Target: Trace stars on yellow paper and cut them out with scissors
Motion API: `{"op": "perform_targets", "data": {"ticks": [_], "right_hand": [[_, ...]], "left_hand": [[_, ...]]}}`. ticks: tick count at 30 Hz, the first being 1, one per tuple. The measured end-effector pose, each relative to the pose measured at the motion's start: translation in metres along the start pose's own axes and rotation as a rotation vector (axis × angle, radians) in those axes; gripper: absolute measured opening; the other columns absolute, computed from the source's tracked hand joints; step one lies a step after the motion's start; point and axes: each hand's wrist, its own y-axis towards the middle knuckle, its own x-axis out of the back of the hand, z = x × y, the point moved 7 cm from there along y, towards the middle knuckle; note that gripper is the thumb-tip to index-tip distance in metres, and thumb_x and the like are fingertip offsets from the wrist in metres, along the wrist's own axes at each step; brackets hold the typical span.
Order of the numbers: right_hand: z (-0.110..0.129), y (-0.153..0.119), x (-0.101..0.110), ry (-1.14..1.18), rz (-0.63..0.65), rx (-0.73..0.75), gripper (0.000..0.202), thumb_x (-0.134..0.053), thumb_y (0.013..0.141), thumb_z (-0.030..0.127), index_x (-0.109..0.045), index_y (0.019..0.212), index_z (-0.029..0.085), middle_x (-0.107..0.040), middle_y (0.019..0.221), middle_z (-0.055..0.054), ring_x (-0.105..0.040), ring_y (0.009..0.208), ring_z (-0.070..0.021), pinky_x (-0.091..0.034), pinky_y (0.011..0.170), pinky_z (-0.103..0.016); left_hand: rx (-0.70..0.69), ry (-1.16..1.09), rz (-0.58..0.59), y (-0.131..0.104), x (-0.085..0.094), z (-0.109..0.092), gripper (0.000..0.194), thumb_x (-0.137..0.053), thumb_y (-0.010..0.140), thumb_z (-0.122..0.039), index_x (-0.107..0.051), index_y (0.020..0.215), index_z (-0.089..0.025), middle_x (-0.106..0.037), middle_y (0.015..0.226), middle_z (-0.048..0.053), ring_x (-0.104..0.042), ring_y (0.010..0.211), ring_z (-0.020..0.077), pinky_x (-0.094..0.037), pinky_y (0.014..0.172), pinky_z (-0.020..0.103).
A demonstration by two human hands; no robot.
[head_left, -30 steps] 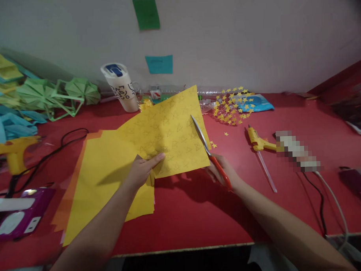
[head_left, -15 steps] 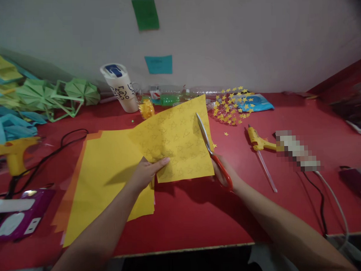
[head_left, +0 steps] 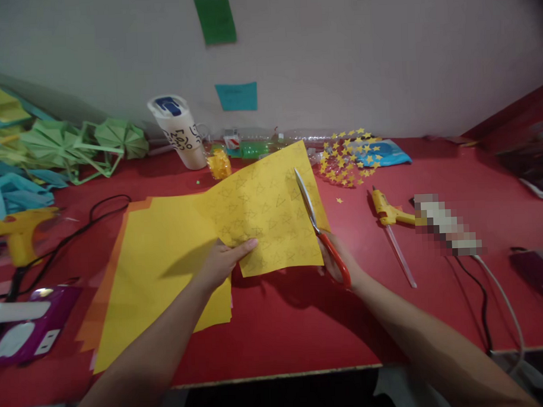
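Observation:
Raised above the table is a yellow sheet of paper (head_left: 267,215) with rows of small stars drawn on it. My left hand (head_left: 226,261) pinches its lower left part, thumb on top and fingers hidden beneath. My right hand (head_left: 338,263), partly behind the sheet and the handles, grips a pair of scissors (head_left: 307,202) with red handles. One long blade lies over the paper's right side, pointing up and away; the other blade is hidden under the sheet. Below and to the left, a stack of yellow paper (head_left: 157,249) rests on orange sheets (head_left: 95,310).
A yellow glue gun (head_left: 385,208) with a glue stick lies to the right, near a blurred-out power strip (head_left: 445,224). Another glue gun (head_left: 21,233) stands at left. Cut yellow stars (head_left: 350,159) and a white tumbler (head_left: 180,132) are at the back of the red table (head_left: 276,334).
The sheet has tilted slightly, its top corner shifting a little left. Both hands keep their hold on paper and scissors. The whole view has shifted slightly.

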Motion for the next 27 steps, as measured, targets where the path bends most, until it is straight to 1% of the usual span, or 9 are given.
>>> {"op": "perform_targets", "data": {"ticks": [5,8,11,14,16,20,23,25,27], "right_hand": [[-0.0014,0.0002,-0.0004,0.015,-0.010,-0.010,0.047,-0.048,0.085,0.067,-0.037,0.067,0.025,-0.036,0.042,0.009,-0.040,0.031,-0.0097,-0.035,0.030,-0.022],[-0.0025,0.0005,-0.0002,0.000,-0.014,-0.021,0.047,-0.045,0.086,0.067,-0.036,0.067,0.025,-0.035,0.042,0.009,-0.039,0.031,-0.0097,-0.033,0.030,-0.023],[-0.0019,0.0001,-0.0007,-0.025,-0.008,-0.037,0.045,-0.047,0.085,0.064,-0.034,0.066,0.026,-0.033,0.042,0.008,-0.037,0.031,-0.0098,-0.031,0.030,-0.024],[-0.0019,-0.0004,-0.0003,-0.026,-0.022,-0.058,0.044,-0.049,0.082,0.064,-0.033,0.067,0.026,-0.033,0.043,0.007,-0.036,0.031,-0.0105,-0.031,0.029,-0.025],[-0.0024,-0.0003,-0.0008,-0.020,-0.026,-0.076,0.044,-0.050,0.080,0.065,-0.033,0.067,0.026,-0.034,0.043,0.007,-0.036,0.031,-0.0107,-0.032,0.030,-0.026],[-0.0017,0.0006,-0.0014,-0.028,-0.027,-0.095,0.045,-0.051,0.078,0.066,-0.034,0.067,0.026,-0.031,0.043,0.009,-0.035,0.031,-0.0105,-0.032,0.030,-0.026],[0.0039,0.0015,-0.0016,-0.047,-0.006,-0.029,0.045,-0.050,0.079,0.067,-0.036,0.066,0.026,-0.036,0.044,0.007,-0.040,0.035,-0.0122,-0.034,0.033,-0.026],[0.0062,0.0018,0.0004,-0.071,-0.019,0.006,0.046,-0.049,0.080,0.068,-0.037,0.066,0.026,-0.040,0.047,0.005,-0.042,0.038,-0.0131,-0.036,0.035,-0.027],[0.0060,0.0020,0.0026,-0.089,-0.040,0.013,0.046,-0.048,0.081,0.069,-0.039,0.067,0.026,-0.043,0.049,0.004,-0.044,0.041,-0.0137,-0.038,0.038,-0.028]], "left_hand": [[0.006,0.011,0.018,-0.0022,-0.0028,-0.0010,0.038,-0.085,0.055,-0.049,-0.077,0.071,-0.015,-0.079,0.088,0.013,-0.073,0.094,0.0305,-0.058,0.084,0.039],[0.007,0.046,0.000,-0.0025,-0.0017,-0.0008,0.037,-0.083,0.057,-0.049,-0.076,0.070,-0.015,-0.078,0.089,0.013,-0.072,0.093,0.0299,-0.058,0.083,0.038],[0.024,0.083,-0.014,-0.0005,0.0005,0.0032,0.037,-0.082,0.058,-0.052,-0.075,0.064,-0.015,-0.078,0.080,0.013,-0.073,0.089,0.0300,-0.057,0.083,0.039],[0.011,0.071,-0.010,0.0024,0.0016,0.0053,0.039,-0.082,0.058,-0.052,-0.075,0.066,-0.015,-0.076,0.074,0.012,-0.072,0.089,0.0309,-0.057,0.082,0.040],[-0.007,0.057,-0.013,0.0033,0.0025,0.0047,0.039,-0.082,0.058,-0.051,-0.076,0.071,-0.015,-0.077,0.077,0.013,-0.072,0.092,0.0312,-0.057,0.083,0.040],[0.027,0.082,-0.012,0.0025,0.0029,0.0058,0.041,-0.082,0.058,-0.052,-0.077,0.071,-0.014,-0.077,0.079,0.014,-0.072,0.091,0.0323,-0.057,0.085,0.042],[-0.011,0.043,-0.002,0.0013,0.0009,0.0023,0.039,-0.083,0.056,-0.050,-0.077,0.075,-0.016,-0.079,0.086,0.012,-0.072,0.096,0.0320,-0.057,0.088,0.042],[-0.048,-0.011,0.021,0.0002,-0.0021,-0.0007,0.037,-0.084,0.057,-0.046,-0.078,0.080,-0.018,-0.079,0.095,0.010,-0.071,0.101,0.0302,-0.057,0.091,0.040],[-0.056,-0.044,0.036,-0.0011,-0.0045,-0.0016,0.034,-0.083,0.059,-0.042,-0.078,0.084,-0.020,-0.078,0.102,0.008,-0.071,0.104,0.0284,-0.056,0.093,0.039]]}}
